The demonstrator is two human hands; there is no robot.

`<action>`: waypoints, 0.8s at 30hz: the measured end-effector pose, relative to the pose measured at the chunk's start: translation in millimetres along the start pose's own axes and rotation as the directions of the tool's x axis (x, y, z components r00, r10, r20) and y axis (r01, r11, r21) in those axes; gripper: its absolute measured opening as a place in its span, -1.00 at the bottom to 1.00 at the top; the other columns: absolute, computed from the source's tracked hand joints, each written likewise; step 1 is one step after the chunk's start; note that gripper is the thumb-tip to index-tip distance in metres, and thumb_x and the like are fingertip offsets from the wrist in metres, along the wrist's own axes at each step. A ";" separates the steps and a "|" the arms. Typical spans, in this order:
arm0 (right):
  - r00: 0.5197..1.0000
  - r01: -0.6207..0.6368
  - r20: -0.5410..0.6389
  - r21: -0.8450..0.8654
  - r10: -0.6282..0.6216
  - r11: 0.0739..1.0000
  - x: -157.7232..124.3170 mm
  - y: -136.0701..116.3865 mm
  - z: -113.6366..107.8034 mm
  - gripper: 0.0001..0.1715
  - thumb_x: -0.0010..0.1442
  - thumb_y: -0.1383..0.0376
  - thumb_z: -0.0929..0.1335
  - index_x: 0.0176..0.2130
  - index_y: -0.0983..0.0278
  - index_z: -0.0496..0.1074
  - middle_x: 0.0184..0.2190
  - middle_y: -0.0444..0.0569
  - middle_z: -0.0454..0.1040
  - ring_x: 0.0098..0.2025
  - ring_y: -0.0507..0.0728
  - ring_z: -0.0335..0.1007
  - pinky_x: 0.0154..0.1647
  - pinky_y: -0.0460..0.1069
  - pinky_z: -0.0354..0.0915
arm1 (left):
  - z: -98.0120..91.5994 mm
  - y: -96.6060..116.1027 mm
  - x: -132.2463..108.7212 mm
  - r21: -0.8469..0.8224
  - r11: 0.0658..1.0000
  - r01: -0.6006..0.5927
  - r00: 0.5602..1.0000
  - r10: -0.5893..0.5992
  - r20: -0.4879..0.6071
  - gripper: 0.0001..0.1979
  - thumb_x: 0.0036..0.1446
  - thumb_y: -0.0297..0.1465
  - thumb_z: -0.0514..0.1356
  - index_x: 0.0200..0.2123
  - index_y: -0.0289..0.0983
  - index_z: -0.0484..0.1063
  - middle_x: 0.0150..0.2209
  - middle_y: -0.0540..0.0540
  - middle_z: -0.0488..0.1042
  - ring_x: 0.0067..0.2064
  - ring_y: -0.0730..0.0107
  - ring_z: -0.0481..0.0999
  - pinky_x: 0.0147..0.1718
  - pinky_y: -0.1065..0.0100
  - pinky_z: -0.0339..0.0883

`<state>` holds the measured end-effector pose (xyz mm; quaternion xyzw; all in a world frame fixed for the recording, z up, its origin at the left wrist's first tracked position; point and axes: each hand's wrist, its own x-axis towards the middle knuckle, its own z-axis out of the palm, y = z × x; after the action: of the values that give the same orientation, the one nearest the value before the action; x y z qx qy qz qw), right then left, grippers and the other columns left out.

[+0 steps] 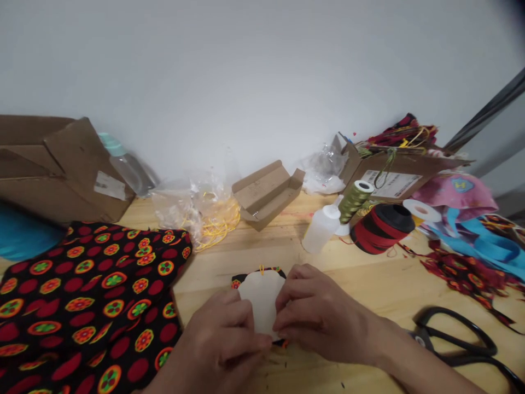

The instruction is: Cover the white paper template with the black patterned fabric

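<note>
A pale, scallop-edged piece (262, 298) lies over a small patch of black patterned fabric (237, 281) on the wooden table, with a small yellow loop (261, 269) at its top edge. My left hand (225, 334) is closed, its fingers bent along the piece's left and lower edge. From the right, my right hand (305, 309) pinches at the other edge with curled fingers. Bits of the dark fabric show beneath the lower edge, between the hands. Whatever sits between the fingertips themselves is hidden.
Patterned cloth (102, 295) covers the left side. Behind are an open small carton (266, 191), yellow cord (217, 224) and a white bottle (322, 230). A red thread spool (377, 232) stands right of it. Black-handled scissors (455, 334) lie at the right front.
</note>
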<state>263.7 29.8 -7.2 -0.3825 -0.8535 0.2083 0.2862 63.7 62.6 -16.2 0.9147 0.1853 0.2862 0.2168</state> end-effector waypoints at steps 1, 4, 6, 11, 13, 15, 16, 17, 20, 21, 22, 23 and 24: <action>1.000 -0.005 -0.003 -0.001 0.005 1.000 -0.1 0.8 0.3 -0.92 0.07 0.36 0.36 -0.42 0.31 0.49 -0.44 -0.09 0.48 -0.36 0.03 0.21 -0.29 -0.03 0.14 | -0.3 -0.5 0.0 -0.018 0.999 0.031 0.999 -0.031 0.015 -0.82 0.06 -0.54 0.14 -0.51 -0.20 0.45 -0.61 0.06 0.28 -0.50 0.47 0.26 -0.56 0.45 0.09; 1.000 -0.011 -0.005 0.006 0.011 1.000 0.0 1.9 0.3 -0.92 0.07 0.36 0.36 -0.41 0.31 0.49 -0.43 -0.09 0.48 -0.35 0.03 0.21 -0.29 -0.04 0.14 | -1.5 -1.2 0.8 0.017 1.000 0.026 0.999 -0.027 0.026 -0.82 0.07 -0.53 0.14 -0.51 -0.20 0.45 -0.60 0.05 0.28 -0.50 0.46 0.26 -0.56 0.44 0.09; 1.000 -0.013 -0.005 0.007 0.013 1.000 0.1 1.1 -0.5 -0.92 0.08 0.36 0.36 -0.41 0.31 0.49 -0.43 -0.09 0.48 -0.35 0.03 0.22 -0.29 -0.04 0.14 | -1.7 0.2 1.8 0.074 0.997 -0.025 1.000 0.026 -0.002 -0.82 0.06 -0.53 0.14 -0.53 -0.22 0.45 -0.63 0.04 0.28 -0.52 0.45 0.24 -0.57 0.43 0.07; 1.000 0.006 -0.019 -0.006 -0.007 1.000 -0.7 -2.5 -2.0 -0.91 0.08 0.37 0.35 -0.42 0.31 0.48 -0.45 -0.09 0.48 -0.36 0.03 0.23 -0.29 -0.04 0.16 | 0.4 7.0 2.4 0.131 0.990 -0.054 0.998 0.057 -0.020 -0.79 0.04 -0.56 0.12 -0.52 -0.20 0.47 -0.65 0.03 0.29 -0.53 0.42 0.21 -0.58 0.41 0.06; 1.000 0.007 -0.015 -0.008 -0.007 1.000 -0.8 -3.1 -2.5 -0.91 0.08 0.37 0.35 -0.42 0.31 0.48 -0.45 -0.09 0.48 -0.36 0.03 0.23 -0.29 -0.05 0.15 | 1.8 7.9 1.5 0.125 0.992 -0.020 1.000 0.022 -0.020 -0.78 0.04 -0.56 0.12 -0.55 -0.20 0.46 -0.65 0.03 0.29 -0.53 0.41 0.22 -0.56 0.41 0.09; 1.000 0.004 -0.005 -0.009 -0.004 1.000 -0.7 -3.2 -2.9 -0.90 0.09 0.36 0.35 -0.42 0.31 0.48 -0.44 -0.09 0.48 -0.36 0.03 0.23 -0.29 -0.05 0.15 | 2.8 7.2 0.9 0.120 0.993 -0.008 1.000 0.010 -0.017 -0.77 0.04 -0.56 0.12 -0.58 -0.20 0.45 -0.66 0.03 0.29 -0.53 0.41 0.22 -0.56 0.41 0.10; 1.000 0.000 0.003 -0.011 0.000 1.000 -0.6 -3.0 -3.0 -0.89 0.08 0.36 0.35 -0.43 0.32 0.48 -0.44 -0.08 0.48 -0.36 0.03 0.23 -0.29 -0.05 0.15 | 3.1 6.4 0.8 0.120 0.993 -0.013 1.000 0.015 -0.019 -0.77 0.04 -0.56 0.11 -0.58 -0.20 0.45 -0.66 0.03 0.29 -0.53 0.41 0.22 -0.56 0.41 0.09; 1.000 -0.004 0.006 -0.013 0.004 1.000 -0.6 -2.8 -3.0 -0.89 0.08 0.36 0.35 -0.43 0.32 0.49 -0.44 -0.08 0.48 -0.36 0.03 0.23 -0.29 -0.05 0.15 | 3.2 5.5 0.8 0.122 0.992 -0.026 0.999 0.029 -0.021 -0.77 0.04 -0.55 0.11 -0.57 -0.20 0.45 -0.66 0.03 0.29 -0.53 0.41 0.22 -0.57 0.41 0.09; 1.000 -0.009 0.015 -0.012 0.009 1.000 -1.4 -1.8 -2.2 -0.89 0.09 0.36 0.34 -0.41 0.32 0.49 -0.43 -0.09 0.48 -0.34 0.02 0.24 -0.27 -0.05 0.14 | 2.9 3.1 0.5 0.146 0.988 -0.047 0.999 0.051 -0.019 -0.79 0.04 -0.55 0.12 -0.52 -0.18 0.47 -0.66 0.04 0.30 -0.53 0.40 0.22 -0.57 0.39 0.08; 1.000 -0.009 0.018 -0.010 0.010 1.000 -1.7 -1.6 -1.8 -0.90 0.09 0.36 0.34 -0.41 0.31 0.49 -0.43 -0.10 0.48 -0.34 0.02 0.24 -0.27 -0.05 0.14 | 2.8 2.5 0.1 0.154 0.987 -0.050 0.998 0.053 -0.016 -0.80 0.03 -0.55 0.13 -0.50 -0.17 0.47 -0.65 0.04 0.31 -0.52 0.41 0.22 -0.56 0.39 0.08; 1.000 -0.010 0.022 -0.011 0.010 1.000 -2.0 -1.4 -1.4 -0.90 0.08 0.36 0.35 -0.40 0.31 0.49 -0.42 -0.10 0.48 -0.34 0.02 0.24 -0.27 -0.05 0.14 | 2.9 2.1 -0.7 0.161 0.986 -0.052 0.998 0.055 -0.016 -0.81 0.03 -0.54 0.14 -0.49 -0.16 0.48 -0.65 0.05 0.32 -0.52 0.41 0.23 -0.56 0.38 0.08; 0.999 -0.011 0.030 -0.015 0.011 1.000 -2.2 -1.4 -1.0 -0.91 0.08 0.37 0.35 -0.40 0.30 0.49 -0.43 -0.11 0.48 -0.34 0.01 0.24 -0.27 -0.05 0.13 | 3.2 1.8 -1.6 0.167 0.984 -0.055 0.998 0.057 -0.009 -0.82 0.03 -0.53 0.15 -0.48 -0.15 0.48 -0.64 0.06 0.33 -0.52 0.42 0.23 -0.55 0.38 0.08; 0.999 -0.014 0.040 -0.024 0.015 1.000 -2.3 -1.6 -0.8 -0.91 0.08 0.38 0.34 -0.39 0.30 0.48 -0.43 -0.12 0.48 -0.34 0.01 0.24 -0.27 -0.05 0.13 | 3.5 1.6 -2.7 0.175 0.983 -0.055 0.998 0.056 -0.002 -0.83 0.03 -0.52 0.16 -0.46 -0.14 0.48 -0.64 0.07 0.34 -0.52 0.42 0.23 -0.54 0.38 0.08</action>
<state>264.5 27.2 -6.4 -0.3877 -0.8586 0.2079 0.2631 64.1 58.9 -19.2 0.9340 0.1850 0.2780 0.1268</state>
